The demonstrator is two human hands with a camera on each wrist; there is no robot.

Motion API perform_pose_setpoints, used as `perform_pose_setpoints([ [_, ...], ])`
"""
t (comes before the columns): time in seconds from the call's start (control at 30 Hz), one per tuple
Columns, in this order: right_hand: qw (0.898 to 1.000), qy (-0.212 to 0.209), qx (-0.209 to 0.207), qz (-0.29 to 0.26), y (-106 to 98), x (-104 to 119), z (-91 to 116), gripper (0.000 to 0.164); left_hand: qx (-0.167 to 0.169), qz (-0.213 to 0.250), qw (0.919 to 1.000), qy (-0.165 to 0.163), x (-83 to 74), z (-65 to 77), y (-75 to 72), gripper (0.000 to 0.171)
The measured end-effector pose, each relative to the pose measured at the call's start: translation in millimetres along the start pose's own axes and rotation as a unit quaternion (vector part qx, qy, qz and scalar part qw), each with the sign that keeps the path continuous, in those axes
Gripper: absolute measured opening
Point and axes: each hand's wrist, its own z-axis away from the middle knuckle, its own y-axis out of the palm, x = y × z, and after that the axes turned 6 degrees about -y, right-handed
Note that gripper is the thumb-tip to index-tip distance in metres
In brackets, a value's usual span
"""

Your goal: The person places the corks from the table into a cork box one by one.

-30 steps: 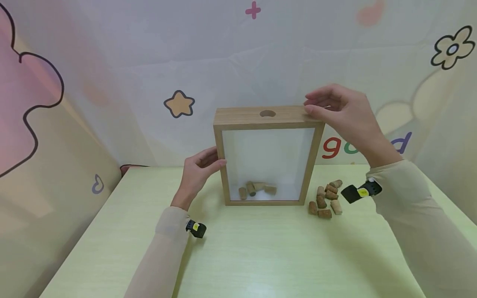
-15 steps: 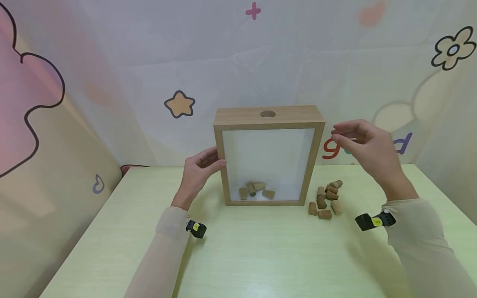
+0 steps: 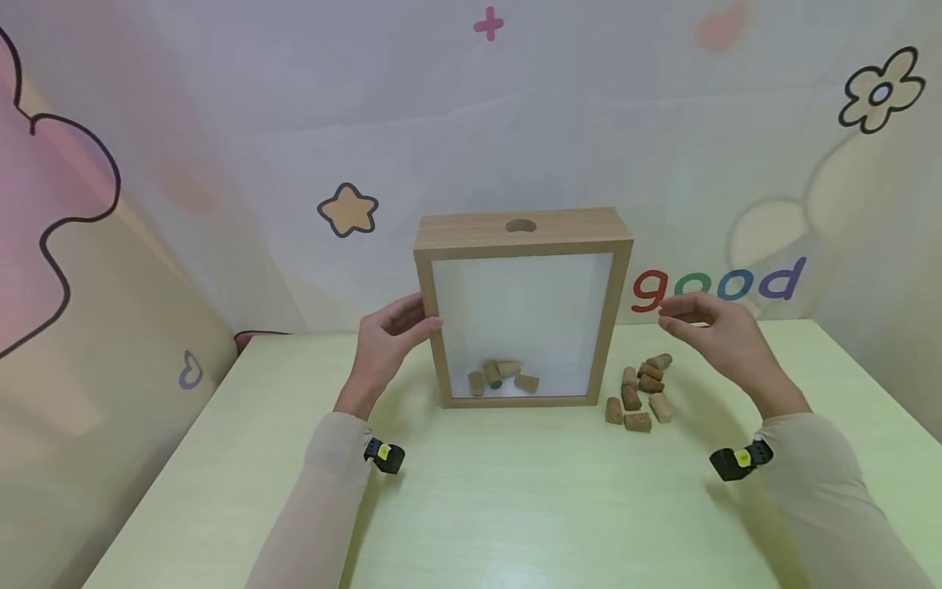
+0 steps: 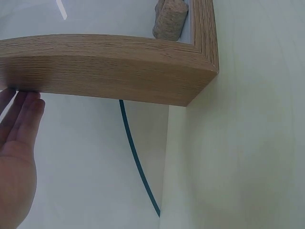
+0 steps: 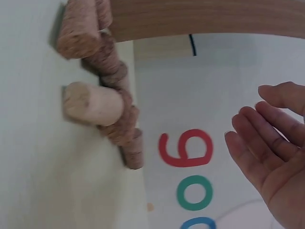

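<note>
A wooden frame box [image 3: 471, 235] with a see-through front and a round hole [image 3: 521, 226] in its top stands upright on the table. Several corks [image 3: 492, 375] lie at the bottom inside it. My left hand [image 3: 381, 342] holds the box's left side, the thumb at the front edge and the fingers toward the back; the left wrist view shows fingertips right at the side board. To the right of the box, my right hand [image 3: 724, 339] hovers with loosely bent fingers and nothing in them. Below and left of it, several loose corks [image 3: 637, 422] lie on the table.
The pale table [image 3: 515, 499] reaches back to a printed backdrop cloth [image 3: 559, 131] with a star, a flower and the word "good". Each wrist wears a small black camera, such as the right-hand one [image 3: 736, 462].
My right hand has left the box's top right corner and come down and right, toward the loose corks. One cork inside the box has shifted. The left hand keeps its hold.
</note>
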Motion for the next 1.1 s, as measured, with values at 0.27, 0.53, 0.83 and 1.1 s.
perform_pose_setpoints([
  [0.27,0.998,0.023,0.060,-0.011,11.9,-27.0,-3.9,0.035,-0.008,-0.011,0.9999,0.002,-1.2,1.5,-1.0,0.053],
  [0.53,0.993,0.017,0.117,0.007,22.9,-43.9,-3.7,0.035,-0.011,-0.016,0.9998,0.003,0.9,0.3,0.0,0.051],
  [0.83,0.989,-0.001,0.137,0.062,22.3,-49.3,-0.5,0.028,-0.009,-0.015,0.9998,0.004,-0.1,0.5,1.2,0.052],
  [1.1,0.988,0.008,0.141,0.069,22.8,-49.5,-3.7,0.023,-0.010,-0.020,0.9997,-0.001,1.5,-0.3,0.3,0.051],
])
